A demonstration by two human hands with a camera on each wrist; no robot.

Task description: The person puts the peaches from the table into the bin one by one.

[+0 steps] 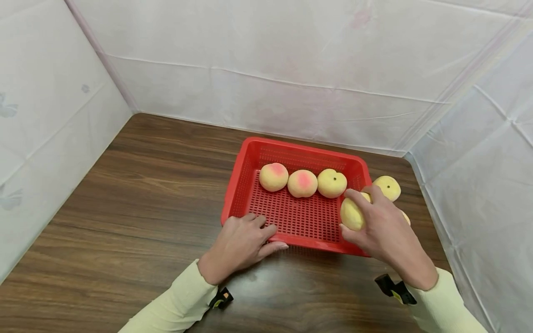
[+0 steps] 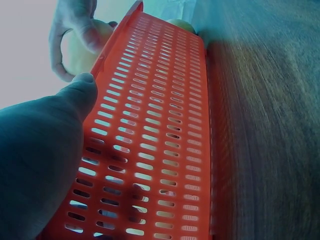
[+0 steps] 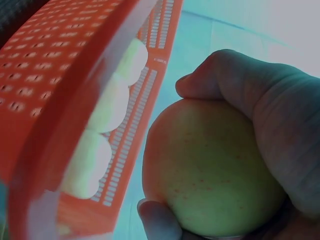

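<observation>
Nearest you, your left hand rests on the near rim of the red basket, fingers spread fairly straight over the edge and thumb along the outer wall; the left wrist view shows that thumb pressed against the slotted plastic, so the hand is steadying the basket rather than curling round anything. A little further out and to the right, your right hand is wrapped round a yellow peach, thumb low and fingers over the top, and the right wrist view confirms the peach sits snug in that grip, with the basket wall just beside it. The peach is held above the basket's near right corner, right at the rim, so the open floor of the basket lies to the left of and slightly beyond your right hand. That hand is plainly the closer one to the free space; the left is busy at the near edge. Further back, three peaches sit in a row along the far wall, touching or nearly so, the two on the left blushed pink. Outside the basket, beyond its right wall, another peach lies on the wooden table, and a sliver of one more shows behind your right hand. White sheeting closes off the far side.
</observation>
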